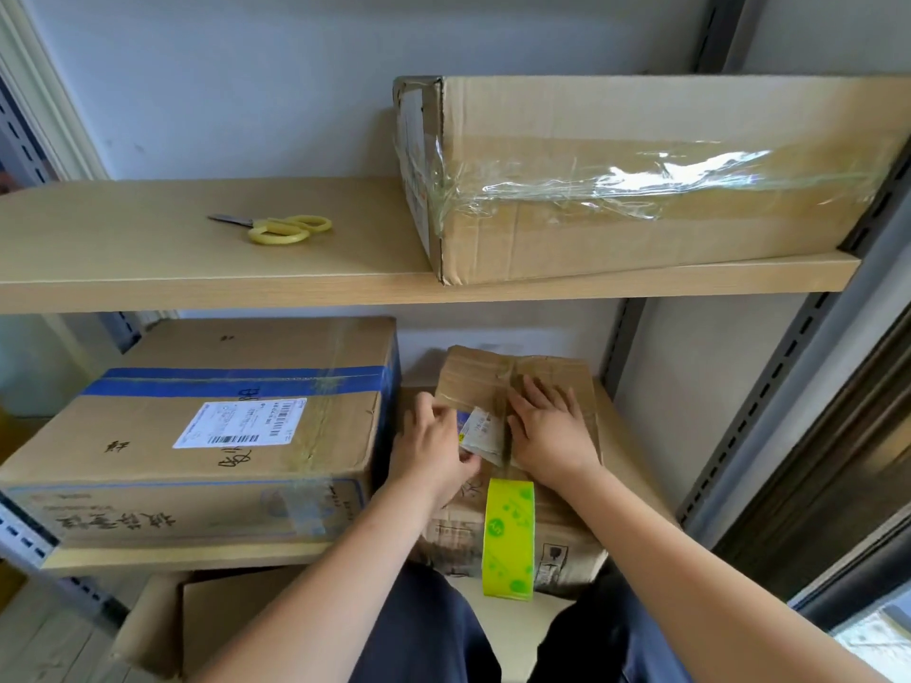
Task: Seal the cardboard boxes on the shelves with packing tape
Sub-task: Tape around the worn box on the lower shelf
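Flat-fingered right hand (547, 431) pressing the small cardboard box (552, 386) top on the lower shelf (172, 559), left hand (434, 446) in a pinching grip on its peeling label (480, 433), green tape roll (509, 537) hanging at the box front, yellow scissors (281, 227) on the upper shelf (148, 268) beside a taped box (641, 170).

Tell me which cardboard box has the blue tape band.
The large box at lower-shelf left, bearing a white shipping label. The upper-shelf box shows only clear tape; the small box shows none.

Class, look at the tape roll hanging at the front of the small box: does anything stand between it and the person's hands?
Nothing visible does. The tape roll hangs at the small box front, just below both hands, left and right, which rest on the box top.
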{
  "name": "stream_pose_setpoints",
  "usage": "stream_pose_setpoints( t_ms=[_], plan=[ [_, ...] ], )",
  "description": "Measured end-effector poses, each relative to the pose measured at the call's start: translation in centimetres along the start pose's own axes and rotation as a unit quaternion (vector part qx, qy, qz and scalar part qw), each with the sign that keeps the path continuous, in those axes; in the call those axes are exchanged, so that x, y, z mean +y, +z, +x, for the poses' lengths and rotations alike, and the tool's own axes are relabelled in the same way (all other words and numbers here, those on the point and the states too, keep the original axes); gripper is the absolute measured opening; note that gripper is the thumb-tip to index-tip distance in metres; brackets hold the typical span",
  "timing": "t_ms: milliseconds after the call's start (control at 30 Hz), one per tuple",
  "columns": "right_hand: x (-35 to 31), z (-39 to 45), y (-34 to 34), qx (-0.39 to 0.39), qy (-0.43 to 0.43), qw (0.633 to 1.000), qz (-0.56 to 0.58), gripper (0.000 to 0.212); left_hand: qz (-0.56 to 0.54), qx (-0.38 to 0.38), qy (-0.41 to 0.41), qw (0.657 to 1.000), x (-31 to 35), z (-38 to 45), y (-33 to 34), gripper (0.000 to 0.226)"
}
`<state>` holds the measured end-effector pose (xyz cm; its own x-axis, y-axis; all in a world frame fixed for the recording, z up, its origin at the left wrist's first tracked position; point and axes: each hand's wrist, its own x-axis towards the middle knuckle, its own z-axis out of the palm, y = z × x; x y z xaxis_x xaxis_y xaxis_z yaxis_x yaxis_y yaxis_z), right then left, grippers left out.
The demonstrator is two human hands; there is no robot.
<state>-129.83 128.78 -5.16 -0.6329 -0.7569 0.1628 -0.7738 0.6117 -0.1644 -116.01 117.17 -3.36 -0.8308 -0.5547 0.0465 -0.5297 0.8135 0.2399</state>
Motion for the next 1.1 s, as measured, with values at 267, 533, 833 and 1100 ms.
stream_pose_setpoints(
  t_ms=[267, 533, 833, 1100],
  plan=[
    [0.2, -0.6, -0.2, -0.015, 0.166, 0.986, 0.006, 0.061, 0.112, -0.093, -0.073, 0.987, 3.5, 2.8, 0.9, 0.121],
    [0.4, -0.9, -0.9, -0.002, 0.116, 0.99, 0.082, 0.047, -0.057, -0.089, -0.096, 0.99, 4.1, 2.9, 0.1, 0.119],
    [0.6, -3.0, -1.9, -0.006, 0.097, 0.991, 0.091, 0.064, -0.22, -0.058, -0.047, 0.973, 2.7, 1.0, -1.4, 0.059],
    [-0.1, -3.8, -1.6, 0.017, 0.076, 0.993, 0.084, 0.054, -0.114, -0.101, -0.003, 0.988, 3.8, -0.1, -3.1, 0.025]
  ],
)
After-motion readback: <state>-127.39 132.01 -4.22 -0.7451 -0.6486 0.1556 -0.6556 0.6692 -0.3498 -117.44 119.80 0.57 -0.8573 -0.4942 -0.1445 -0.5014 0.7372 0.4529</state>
